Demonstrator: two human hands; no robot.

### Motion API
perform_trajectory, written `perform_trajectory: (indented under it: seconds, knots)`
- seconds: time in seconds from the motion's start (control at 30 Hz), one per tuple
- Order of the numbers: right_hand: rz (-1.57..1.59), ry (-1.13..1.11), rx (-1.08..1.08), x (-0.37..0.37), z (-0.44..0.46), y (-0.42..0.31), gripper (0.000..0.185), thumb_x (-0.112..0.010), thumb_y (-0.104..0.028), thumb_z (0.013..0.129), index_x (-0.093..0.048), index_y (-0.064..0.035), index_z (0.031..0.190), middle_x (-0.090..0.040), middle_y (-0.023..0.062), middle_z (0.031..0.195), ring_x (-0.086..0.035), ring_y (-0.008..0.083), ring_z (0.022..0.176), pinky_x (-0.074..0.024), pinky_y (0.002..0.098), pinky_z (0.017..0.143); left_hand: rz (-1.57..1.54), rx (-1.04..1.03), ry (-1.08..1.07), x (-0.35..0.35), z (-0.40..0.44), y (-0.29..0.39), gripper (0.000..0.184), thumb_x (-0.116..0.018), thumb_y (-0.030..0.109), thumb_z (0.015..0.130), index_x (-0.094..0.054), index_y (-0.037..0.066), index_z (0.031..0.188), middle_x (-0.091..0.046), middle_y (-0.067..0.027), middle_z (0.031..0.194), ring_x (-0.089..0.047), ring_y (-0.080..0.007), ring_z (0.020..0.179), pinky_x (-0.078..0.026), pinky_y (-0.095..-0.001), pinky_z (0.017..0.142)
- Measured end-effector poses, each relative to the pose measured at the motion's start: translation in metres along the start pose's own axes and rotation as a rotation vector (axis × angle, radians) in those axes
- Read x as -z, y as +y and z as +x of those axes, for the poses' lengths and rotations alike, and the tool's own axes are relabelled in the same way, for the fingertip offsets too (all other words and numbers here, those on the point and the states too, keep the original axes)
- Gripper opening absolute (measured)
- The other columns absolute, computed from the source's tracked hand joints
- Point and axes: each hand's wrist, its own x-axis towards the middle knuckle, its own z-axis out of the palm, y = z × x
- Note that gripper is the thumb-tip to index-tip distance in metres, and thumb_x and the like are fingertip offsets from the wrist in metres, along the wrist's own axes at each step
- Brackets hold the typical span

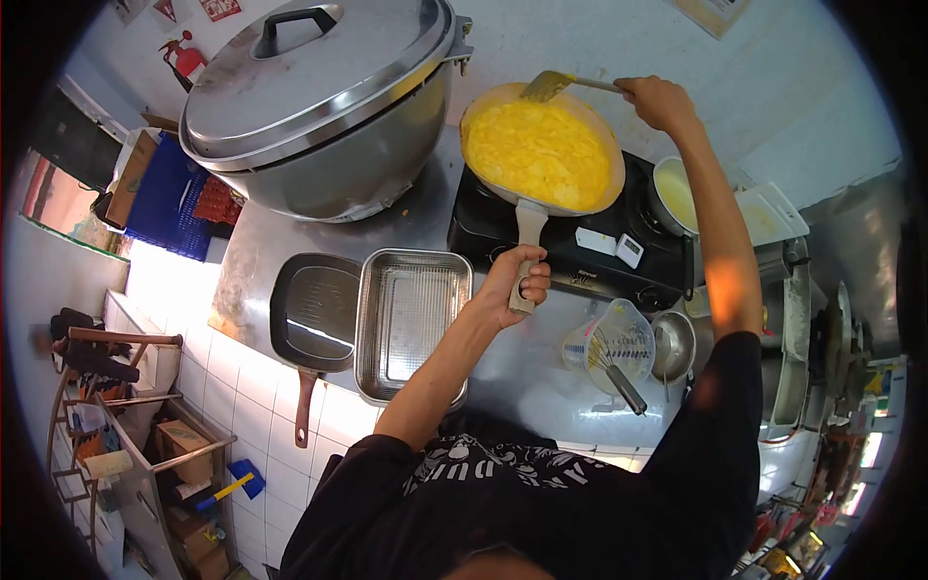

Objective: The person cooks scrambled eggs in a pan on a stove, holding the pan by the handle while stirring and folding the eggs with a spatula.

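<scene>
Frying pan (617,166): holds yellow mixture (541,145), over black stove (570,259).
Left hand (517,282): fingers closed around pan handle (531,222).
Right hand (663,103): fingers gripping spatula (594,84), blade (547,87) at pan's far rim.

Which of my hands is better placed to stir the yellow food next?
Probably the right hand: it holds the spatula at the far edge of the pan. The left hand grips its handle, so it suits steadying.

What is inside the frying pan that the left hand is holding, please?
The frying pan holds a yellow, egg-like mixture, with the head of the spatula at its far rim. The mixture hides the pan's floor, so I cannot see beneath it.
</scene>
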Motion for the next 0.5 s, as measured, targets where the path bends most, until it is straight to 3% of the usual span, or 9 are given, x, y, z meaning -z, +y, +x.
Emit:
perform_trajectory:
  seconds: [0.23,0.47,0.5]
  knots:
    - [0.131,-0.037,0.211,-0.066,0.044,-0.021,0.028,-0.050,-0.027,0.085,-0.059,-0.0203,0.110,-0.064,0.0095,0.094,-0.060,0.0280,0.087,-0.0480,0.0411,0.074,-0.021,0.048,0.017,0.000,0.001,0.003,0.010,-0.050,0.016,0.084,-0.042,0.010,0.083,-0.034,0.0028,0.056,-0.029,-0.0040,0.040,-0.024,-0.0164,0.031]
    - [0.096,-0.093,0.465,-0.030,0.018,-0.038,0.028,-0.052,-0.028,0.084,-0.061,-0.0191,0.109,-0.064,0.0102,0.083,-0.061,0.0289,0.077,-0.0487,0.0392,0.068,0.028,0.078,0.027,-0.003,-0.001,0.005,0.019,-0.049,0.018,0.083,-0.035,0.012,0.072,-0.034,0.0031,0.057,-0.028,-0.0045,0.040,-0.024,-0.0182,0.033]
    - [0.099,-0.098,0.460,-0.027,0.015,-0.039,0.028,-0.052,-0.028,0.084,-0.061,-0.0191,0.109,-0.064,0.0102,0.083,-0.061,0.0289,0.077,-0.0487,0.0392,0.068,-0.020,0.090,0.025,-0.002,0.000,0.005,0.011,-0.050,0.016,0.083,-0.041,0.011,0.083,-0.034,0.0029,0.057,-0.029,-0.0038,0.040,-0.024,-0.0165,0.031]
